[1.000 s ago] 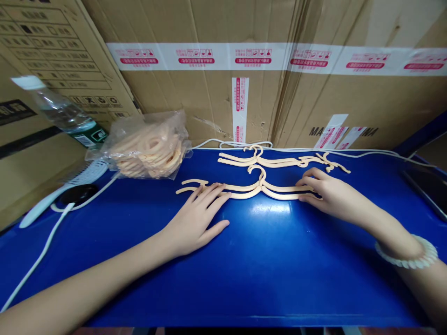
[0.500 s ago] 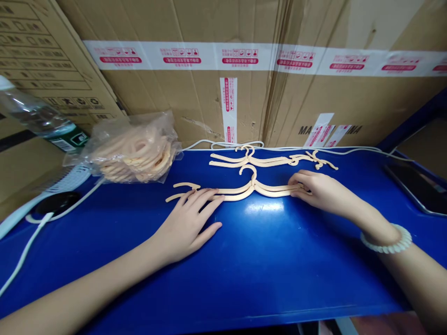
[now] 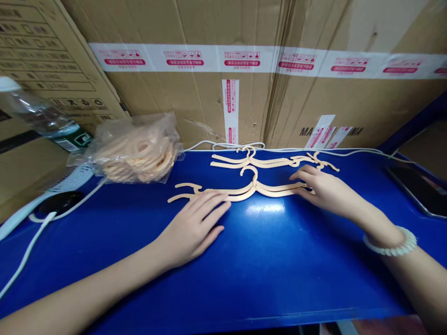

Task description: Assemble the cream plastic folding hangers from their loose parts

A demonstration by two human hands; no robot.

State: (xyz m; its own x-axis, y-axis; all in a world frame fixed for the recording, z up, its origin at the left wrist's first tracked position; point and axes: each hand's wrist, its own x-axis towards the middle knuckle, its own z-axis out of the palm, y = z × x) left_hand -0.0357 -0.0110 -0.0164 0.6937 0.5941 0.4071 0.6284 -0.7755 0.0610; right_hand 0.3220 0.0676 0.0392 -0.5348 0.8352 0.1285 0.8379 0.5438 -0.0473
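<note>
A cream plastic clothes hanger [image 3: 254, 187], its hook pointing away from me, lies flat on the blue table [image 3: 272, 265]. My left hand [image 3: 199, 225] rests palm down over its left arm, fingers stretched out. Past those fingers, thin curved end pieces [image 3: 186, 186] stick out to the left. At the hanger's right end is my right hand [image 3: 326, 190], with thumb and forefinger apart around the tip. Whether the thumb touches the tip, I cannot tell. Just behind lies a second cream hanger [image 3: 268, 163], with small curved pieces [image 3: 316, 160] at its right end.
A clear bag of cream hanger parts [image 3: 139, 153] lies at back left, beside a plastic bottle [image 3: 52, 121] and a black round object [image 3: 61, 203] with a white cable. Cardboard boxes [image 3: 195, 102] wall the back. A dark phone-like device [image 3: 417, 190] lies at right.
My right hand's fingers have spread apart and come off the hanger's right end. The left hand has slid slightly right along its arm, showing more of the left end pieces.
</note>
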